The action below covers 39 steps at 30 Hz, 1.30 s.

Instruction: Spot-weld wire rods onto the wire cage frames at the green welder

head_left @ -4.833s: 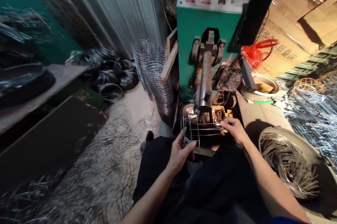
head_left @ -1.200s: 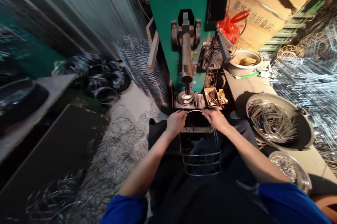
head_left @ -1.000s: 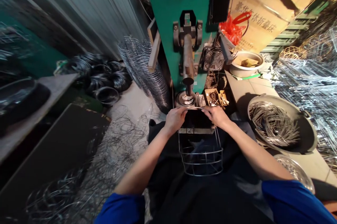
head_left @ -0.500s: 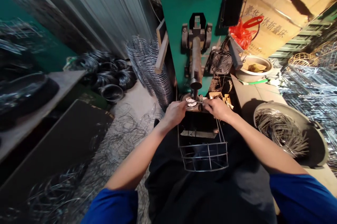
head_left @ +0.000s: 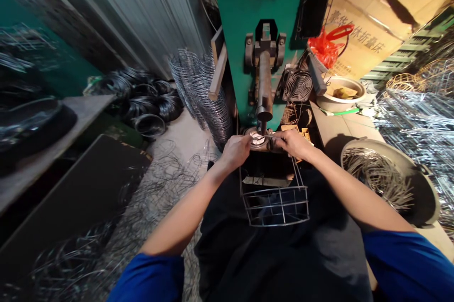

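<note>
A wire basket frame hangs below my hands, over my lap, its long side wires running up to my fingers. My left hand is closed in a pinch on the frame's upper left end. Opposite it, my right hand pinches the upper right end. Between the two hands the top wire lies over the round lower electrode of a green spot-welding machine. The machine's upper electrode arm points down just above that wire; whether the tip touches it I cannot tell.
On the right stands a round basin holding many short wires. Beyond it are piled wire racks. Stacked wire rings stand left of the machine, with loose wire scraps over the floor. A dark board leans at left.
The lower part of the wire basket frame has risen slightly and swung a little to the right. Both hands keep their pinch at nearly the same spot by the electrodes.
</note>
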Each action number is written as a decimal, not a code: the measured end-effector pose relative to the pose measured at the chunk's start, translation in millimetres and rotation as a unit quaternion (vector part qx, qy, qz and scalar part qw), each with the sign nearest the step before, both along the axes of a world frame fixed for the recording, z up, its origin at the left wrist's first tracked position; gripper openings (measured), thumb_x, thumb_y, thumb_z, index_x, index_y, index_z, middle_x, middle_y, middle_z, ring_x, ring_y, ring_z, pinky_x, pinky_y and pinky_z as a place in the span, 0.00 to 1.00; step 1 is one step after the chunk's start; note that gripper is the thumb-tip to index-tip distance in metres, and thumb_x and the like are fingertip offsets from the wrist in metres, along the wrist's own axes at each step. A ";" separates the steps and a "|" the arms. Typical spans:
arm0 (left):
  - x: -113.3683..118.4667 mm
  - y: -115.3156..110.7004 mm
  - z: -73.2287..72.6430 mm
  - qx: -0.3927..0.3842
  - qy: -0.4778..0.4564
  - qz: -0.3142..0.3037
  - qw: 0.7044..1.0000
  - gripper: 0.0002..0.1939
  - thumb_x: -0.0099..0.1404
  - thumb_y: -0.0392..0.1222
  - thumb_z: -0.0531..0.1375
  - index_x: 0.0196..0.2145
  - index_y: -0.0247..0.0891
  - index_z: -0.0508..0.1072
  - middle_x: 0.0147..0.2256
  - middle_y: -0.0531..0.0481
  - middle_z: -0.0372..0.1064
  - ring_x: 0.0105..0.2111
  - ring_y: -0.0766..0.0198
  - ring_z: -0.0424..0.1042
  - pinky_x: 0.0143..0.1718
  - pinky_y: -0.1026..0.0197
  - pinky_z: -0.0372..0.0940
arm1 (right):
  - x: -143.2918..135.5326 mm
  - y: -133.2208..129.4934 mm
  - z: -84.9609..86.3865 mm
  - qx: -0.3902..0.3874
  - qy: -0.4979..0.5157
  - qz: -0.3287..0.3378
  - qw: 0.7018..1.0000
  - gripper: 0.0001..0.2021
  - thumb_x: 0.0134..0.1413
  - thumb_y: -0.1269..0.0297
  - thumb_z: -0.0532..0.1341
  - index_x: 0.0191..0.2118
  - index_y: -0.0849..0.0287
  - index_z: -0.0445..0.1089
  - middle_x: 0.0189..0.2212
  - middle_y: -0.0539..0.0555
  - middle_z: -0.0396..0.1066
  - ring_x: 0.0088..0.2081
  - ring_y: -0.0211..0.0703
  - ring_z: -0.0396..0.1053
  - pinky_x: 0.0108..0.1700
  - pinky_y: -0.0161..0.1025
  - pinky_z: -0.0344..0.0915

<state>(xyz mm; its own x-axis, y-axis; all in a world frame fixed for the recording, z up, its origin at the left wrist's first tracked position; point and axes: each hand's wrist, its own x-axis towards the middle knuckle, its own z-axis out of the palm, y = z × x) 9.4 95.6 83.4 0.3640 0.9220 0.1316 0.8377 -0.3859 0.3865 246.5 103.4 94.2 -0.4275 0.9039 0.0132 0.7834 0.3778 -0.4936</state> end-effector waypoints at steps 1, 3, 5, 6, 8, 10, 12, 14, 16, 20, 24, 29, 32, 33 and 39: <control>0.1 0.7 0.7 0.000 0.000 0.000 1.000 0.14 0.67 0.34 0.54 0.43 0.37 0.78 0.35 0.43 0.77 0.36 0.59 0.76 0.38 0.63 0.64 | -0.6 0.3 2.0 -0.004 0.000 -0.001 1.000 0.14 0.61 0.68 0.54 0.42 0.62 0.77 0.24 0.51 0.72 0.24 0.38 0.66 0.32 0.34 0.57; 0.3 2.0 1.2 0.002 0.002 -0.001 1.000 0.14 0.67 0.33 0.54 0.42 0.36 0.79 0.35 0.44 0.77 0.35 0.59 0.75 0.37 0.63 0.63 | -1.6 1.5 4.7 -0.006 -0.003 0.000 1.000 0.14 0.61 0.68 0.54 0.42 0.62 0.78 0.25 0.51 0.72 0.24 0.38 0.67 0.33 0.34 0.58; 0.3 3.2 0.1 0.007 0.001 -0.007 1.000 0.13 0.67 0.33 0.54 0.42 0.36 0.79 0.33 0.44 0.77 0.34 0.60 0.75 0.37 0.63 0.63 | -1.9 3.3 5.2 -0.010 -0.008 0.002 1.000 0.13 0.61 0.69 0.55 0.40 0.62 0.78 0.24 0.51 0.72 0.24 0.38 0.67 0.33 0.34 0.58; 0.1 3.7 -1.0 0.011 -0.002 -0.009 1.000 0.13 0.67 0.33 0.54 0.42 0.36 0.79 0.33 0.45 0.77 0.33 0.60 0.75 0.36 0.64 0.63 | -1.8 4.5 4.6 -0.011 -0.008 0.002 1.000 0.13 0.60 0.69 0.55 0.40 0.62 0.78 0.23 0.51 0.72 0.24 0.39 0.68 0.33 0.34 0.58; -0.5 4.7 -3.9 0.021 -0.012 -0.013 1.000 0.14 0.66 0.32 0.54 0.41 0.36 0.79 0.32 0.45 0.77 0.32 0.61 0.74 0.35 0.64 0.62 | -1.2 6.6 2.4 -0.013 0.002 0.004 1.000 0.13 0.61 0.68 0.56 0.41 0.61 0.78 0.22 0.50 0.71 0.24 0.39 0.68 0.34 0.34 0.59; -1.1 5.3 -6.9 0.026 -0.022 -0.015 0.999 0.14 0.66 0.32 0.54 0.41 0.37 0.79 0.31 0.45 0.77 0.30 0.62 0.73 0.34 0.64 0.61 | -0.5 8.2 -0.1 -0.016 0.024 0.005 1.000 0.13 0.62 0.65 0.56 0.43 0.60 0.78 0.21 0.49 0.71 0.23 0.38 0.68 0.34 0.34 0.60; -1.4 5.6 -9.1 0.027 -0.025 -0.011 0.999 0.13 0.65 0.32 0.54 0.40 0.36 0.79 0.30 0.46 0.76 0.29 0.63 0.72 0.32 0.64 0.60 | -0.2 8.6 -1.4 -0.020 0.037 0.002 0.999 0.14 0.63 0.63 0.56 0.45 0.59 0.78 0.20 0.48 0.70 0.22 0.38 0.67 0.34 0.34 0.61; -1.3 5.3 -9.9 0.025 -0.026 -0.008 0.999 0.14 0.65 0.32 0.54 0.39 0.36 0.79 0.29 0.46 0.75 0.28 0.63 0.71 0.31 0.65 0.60 | -0.2 7.8 -0.9 -0.016 0.032 0.000 0.999 0.14 0.62 0.65 0.56 0.45 0.59 0.79 0.21 0.49 0.71 0.22 0.38 0.68 0.34 0.34 0.61; -0.8 4.6 -9.1 0.023 -0.023 -0.008 0.999 0.14 0.66 0.32 0.53 0.40 0.37 0.79 0.29 0.46 0.75 0.29 0.63 0.72 0.32 0.64 0.60 | -0.4 6.3 0.5 -0.005 0.019 0.002 1.000 0.14 0.61 0.67 0.57 0.44 0.60 0.79 0.23 0.51 0.72 0.24 0.39 0.69 0.34 0.34 0.61; 0.1 2.8 -5.5 0.014 -0.008 -0.003 1.000 0.13 0.66 0.33 0.54 0.42 0.38 0.78 0.32 0.46 0.76 0.32 0.61 0.74 0.35 0.64 0.62 | -0.1 3.6 -0.1 0.015 0.020 -0.002 1.000 0.14 0.60 0.68 0.57 0.46 0.60 0.79 0.27 0.53 0.75 0.29 0.40 0.71 0.36 0.34 0.62; 0.4 2.5 -6.4 0.017 -0.002 -0.003 1.000 0.13 0.67 0.33 0.54 0.41 0.37 0.78 0.32 0.45 0.76 0.32 0.60 0.74 0.35 0.64 0.62 | -0.4 4.8 -4.6 0.020 0.035 -0.006 0.999 0.15 0.61 0.65 0.57 0.47 0.60 0.78 0.29 0.53 0.76 0.31 0.41 0.72 0.37 0.34 0.63; 2.3 -0.9 -9.3 0.029 -0.025 0.001 0.999 0.13 0.66 0.33 0.54 0.42 0.38 0.77 0.32 0.46 0.75 0.33 0.60 0.74 0.36 0.63 0.62 | -0.2 -0.2 -4.7 -0.027 0.087 -0.039 0.995 0.15 0.61 0.65 0.57 0.46 0.62 0.78 0.26 0.51 0.74 0.24 0.37 0.69 0.33 0.33 0.63; -0.4 -9.2 -10.9 0.020 -0.098 0.016 0.995 0.10 0.67 0.37 0.55 0.40 0.38 0.76 0.32 0.47 0.74 0.33 0.61 0.73 0.37 0.63 0.63 | 4.1 -16.8 -1.2 -0.082 0.150 -0.064 0.983 0.17 0.62 0.57 0.56 0.38 0.64 0.78 0.20 0.48 0.68 0.18 0.35 0.64 0.27 0.33 0.61; -3.1 -13.8 -13.0 0.004 -0.147 0.020 0.989 0.09 0.67 0.40 0.56 0.40 0.38 0.76 0.31 0.48 0.73 0.32 0.62 0.73 0.37 0.63 0.63 | 6.1 -24.9 0.9 -0.095 0.172 -0.068 0.978 0.19 0.62 0.54 0.56 0.36 0.64 0.77 0.17 0.47 0.65 0.17 0.35 0.62 0.25 0.33 0.60; -25.2 -77.7 -64.0 -0.269 -0.545 0.115 0.786 0.34 0.61 0.56 0.64 0.59 0.40 0.63 0.42 0.45 0.73 0.40 0.59 0.75 0.41 0.59 0.67 | 16.6 -77.3 14.0 0.067 0.206 -0.065 0.974 0.19 0.64 0.52 0.56 0.34 0.61 0.77 0.28 0.54 0.74 0.29 0.40 0.69 0.35 0.36 0.65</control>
